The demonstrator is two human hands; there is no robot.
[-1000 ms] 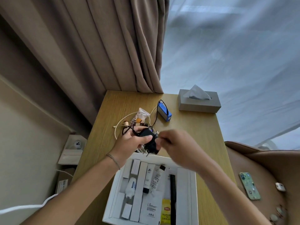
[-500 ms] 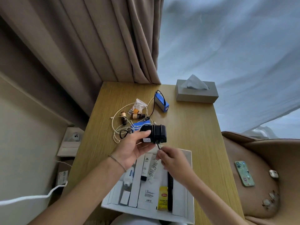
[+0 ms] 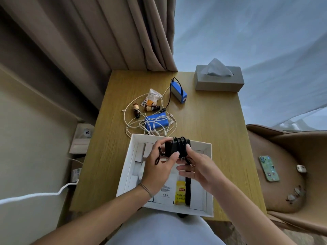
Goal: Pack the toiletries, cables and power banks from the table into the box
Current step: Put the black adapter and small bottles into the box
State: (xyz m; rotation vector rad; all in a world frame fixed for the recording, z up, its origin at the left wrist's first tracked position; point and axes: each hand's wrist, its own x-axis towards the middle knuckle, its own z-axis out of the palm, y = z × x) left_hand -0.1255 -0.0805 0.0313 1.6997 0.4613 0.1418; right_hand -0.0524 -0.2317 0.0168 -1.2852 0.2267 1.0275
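My left hand (image 3: 160, 165) grips a black charger (image 3: 177, 147) with its black cable wound round it, held above the white box (image 3: 127, 167). My right hand (image 3: 198, 169) touches the charger's right side and pinches the loose cable end beneath it. Inside the box lie white toiletry tubes, a yellow tea sachet (image 3: 180, 191) and a black stick (image 3: 188, 191). Beyond the box on the wooden table (image 3: 212, 129) lie a flat blue power bank (image 3: 155, 122) under a tangled white cable (image 3: 134, 124), a second blue power bank (image 3: 178, 91) with a black cable, two small brown bottles (image 3: 137, 110) and a clear sachet (image 3: 152, 97).
A grey tissue box (image 3: 219, 80) stands at the table's far right corner. Curtains hang behind. To the right, a tan chair (image 3: 283, 174) holds a phone (image 3: 269, 168) and small items. A white cord (image 3: 35, 195) and a wall socket (image 3: 85, 133) lie left of the table.
Both hands have brought the black charger back from over the cable pile to above the box. The right hand came up from below it and now meets its right side.
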